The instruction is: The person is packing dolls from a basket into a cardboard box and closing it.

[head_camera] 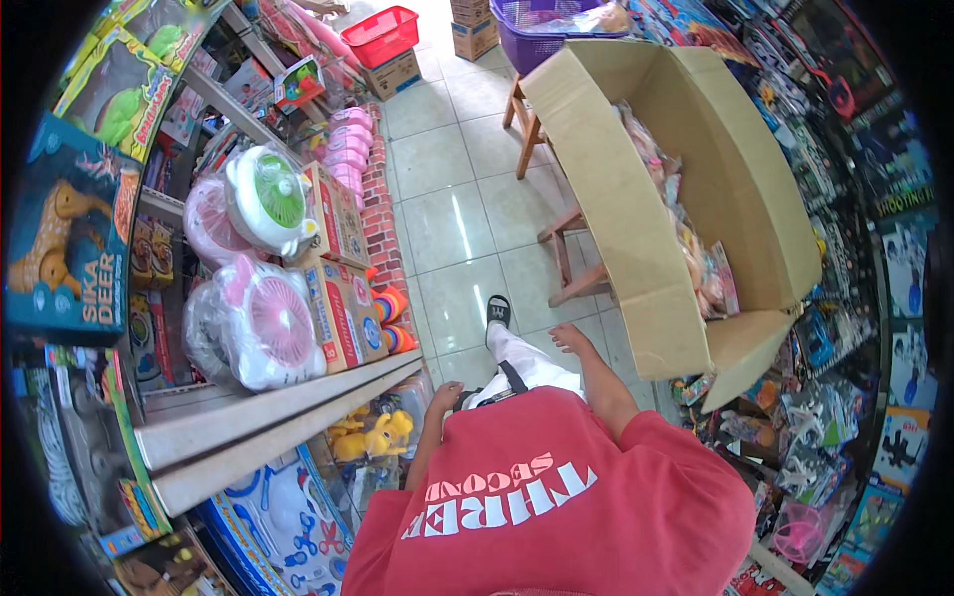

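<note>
My left hand (446, 396) hangs at my hip, close to the shelf edges on the left, with nothing seen in it. My right hand (570, 337) is held out low over the tiled floor, empty, its fingers loosely bent. To its right, a large open cardboard box (618, 223) is propped on a wooden stool (570, 257). Plastic-wrapped toys (693, 253) lie inside the box. A white and pink toy-like fan (279, 320) in clear plastic sits on the left shelf, beside printed cartons (343, 313). Neither hand touches these goods.
Tiled floor (447, 208) runs ahead between shelves. A red plastic basket (380, 36) rests on a carton (393, 74); a purple basket (533, 41) stands beyond the box. Boxed toys (67, 246) line the left, hanging packages (842, 320) the right. Yellow toys (373, 436) lie below the shelf.
</note>
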Available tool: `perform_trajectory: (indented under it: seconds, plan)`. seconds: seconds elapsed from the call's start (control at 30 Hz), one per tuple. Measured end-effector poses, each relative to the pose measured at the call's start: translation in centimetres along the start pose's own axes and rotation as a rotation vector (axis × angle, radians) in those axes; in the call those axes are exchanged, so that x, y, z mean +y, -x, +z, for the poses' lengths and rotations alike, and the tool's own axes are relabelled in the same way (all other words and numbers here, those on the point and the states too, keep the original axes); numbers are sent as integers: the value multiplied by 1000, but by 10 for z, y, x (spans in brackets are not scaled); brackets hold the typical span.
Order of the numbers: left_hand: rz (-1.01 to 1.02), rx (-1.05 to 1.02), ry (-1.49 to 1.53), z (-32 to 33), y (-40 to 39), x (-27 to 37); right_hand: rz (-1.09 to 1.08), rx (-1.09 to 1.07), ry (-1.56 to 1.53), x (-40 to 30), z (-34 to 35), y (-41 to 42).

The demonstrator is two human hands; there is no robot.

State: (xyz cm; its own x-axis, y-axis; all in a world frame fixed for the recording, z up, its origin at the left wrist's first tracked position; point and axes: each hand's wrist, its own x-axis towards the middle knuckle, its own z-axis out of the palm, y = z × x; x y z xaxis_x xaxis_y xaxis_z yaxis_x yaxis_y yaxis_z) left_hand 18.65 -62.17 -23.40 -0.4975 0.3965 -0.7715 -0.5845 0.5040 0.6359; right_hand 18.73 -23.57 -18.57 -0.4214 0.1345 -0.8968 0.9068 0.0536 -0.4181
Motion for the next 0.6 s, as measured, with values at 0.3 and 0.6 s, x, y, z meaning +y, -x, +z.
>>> perform_trajectory:
  seconds: [0.3,0.6]
  plan:
    - [-22,152,-132,-82,-78,129,-191,-31,136,-138,-4,-58]
    - [359,331,-205,-105,-156,261,-136,-46,138,-182,-17,-76]
